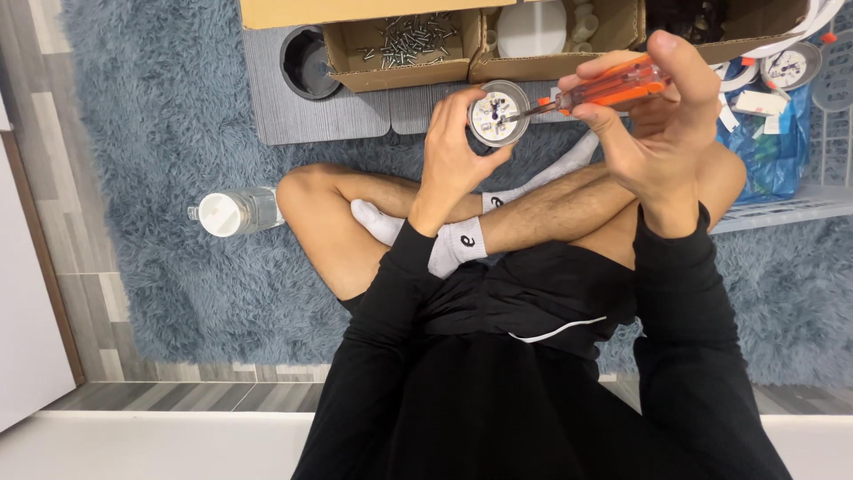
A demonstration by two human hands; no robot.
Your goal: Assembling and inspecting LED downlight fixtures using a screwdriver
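The left hand point(450, 151) cups the round lamp module point(498, 113); the right hand point(653, 116) pinches an orange-handled screwdriver point(591, 92) — its tip, seemingly on a screw, could slip sideways and gouge the board or the thumb.

Shaggy blue-grey rug point(160, 116) covers the floor. Clear water bottle point(235, 212) lies at 9 o'clock. Cardboard box of screws point(404, 44) sits at 12 o'clock, black round container point(306, 64) just beside it. Blue plastic bag point(769, 147) at 2 o'clock.

Screws point(404, 40) in box point(355, 76); bottle point(233, 212) left
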